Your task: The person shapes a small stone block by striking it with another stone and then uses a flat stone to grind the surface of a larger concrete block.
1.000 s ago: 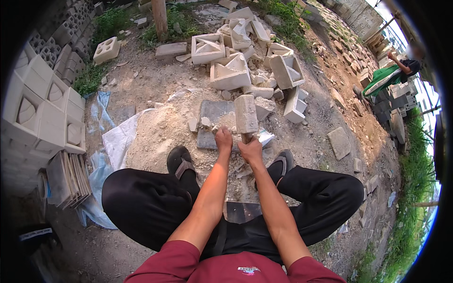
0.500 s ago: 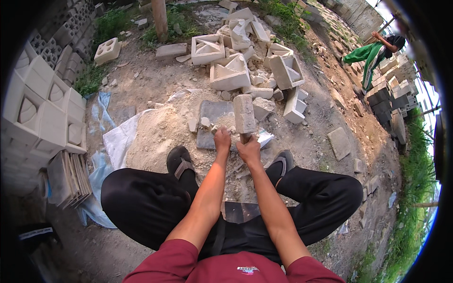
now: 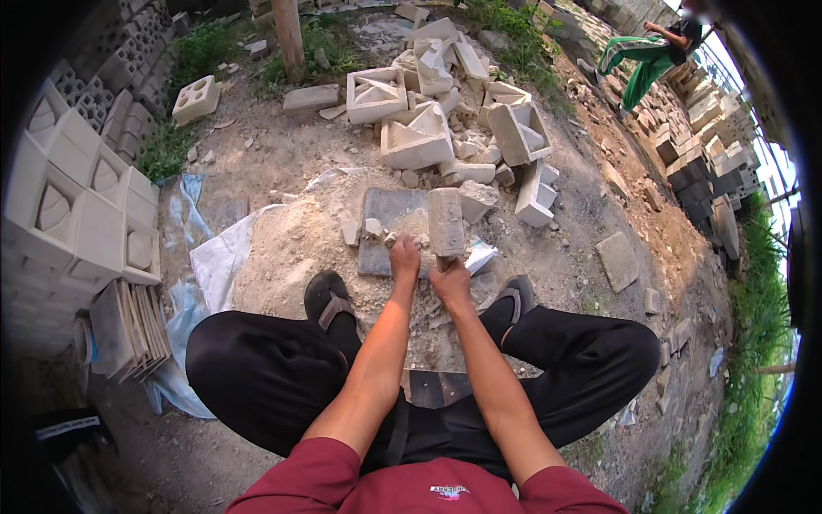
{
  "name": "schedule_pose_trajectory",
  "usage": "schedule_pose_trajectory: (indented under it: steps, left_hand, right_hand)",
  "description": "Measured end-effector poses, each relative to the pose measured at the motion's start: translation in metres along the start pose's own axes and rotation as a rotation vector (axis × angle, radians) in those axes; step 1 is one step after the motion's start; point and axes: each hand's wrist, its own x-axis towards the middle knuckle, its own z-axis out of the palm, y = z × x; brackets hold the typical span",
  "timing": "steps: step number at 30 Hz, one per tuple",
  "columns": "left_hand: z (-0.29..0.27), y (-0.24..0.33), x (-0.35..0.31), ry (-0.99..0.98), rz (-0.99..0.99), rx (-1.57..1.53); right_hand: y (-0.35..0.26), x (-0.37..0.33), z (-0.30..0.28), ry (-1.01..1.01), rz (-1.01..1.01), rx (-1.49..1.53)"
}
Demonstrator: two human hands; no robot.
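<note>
My right hand (image 3: 450, 281) is wrapped around the short handle of a mallet (image 3: 445, 223), whose thick, dusty block-shaped head points away from me. Just left of it, my left hand (image 3: 405, 257) is closed at the near part of a flat grey slab (image 3: 383, 207). What its fingers hold, if anything, is hidden. Pale crushed grit and a few small broken chunks (image 3: 373, 227) lie on the slab beside that hand. A heap of sandy powder (image 3: 287, 248) spreads left of the slab, partly over a white sheet (image 3: 224, 257).
Broken pale blocks (image 3: 417, 135) are piled beyond the slab. Moulded blocks (image 3: 90, 214) and thin boards (image 3: 128, 330) stand at the left. A wooden post (image 3: 288, 38) rises at the back. Another person in green trousers (image 3: 642, 67) is at the far right, near stacked blocks (image 3: 689, 167).
The mallet head has dropped slightly toward the slab, while my left hand stays nearly in place. At the far right, the other person has stepped farther away and leftward.
</note>
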Motion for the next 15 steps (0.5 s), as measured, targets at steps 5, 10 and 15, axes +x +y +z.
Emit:
schedule_pose_trajectory:
  steps: [5, 10, 15]
  left_hand:
    - [-0.010, -0.004, 0.004, -0.009, 0.021, 0.068]
    - [-0.013, 0.000, 0.004, 0.029, 0.034, -0.002]
    - [-0.007, 0.011, -0.006, -0.033, -0.026, 0.010]
  right_hand:
    - [-0.007, 0.014, -0.011, -0.320, 0.215, -0.322]
    - [-0.026, 0.009, 0.001, -0.028, 0.055, -0.068]
    - [0.008, 0.006, 0.004, -0.153, 0.087, -0.199]
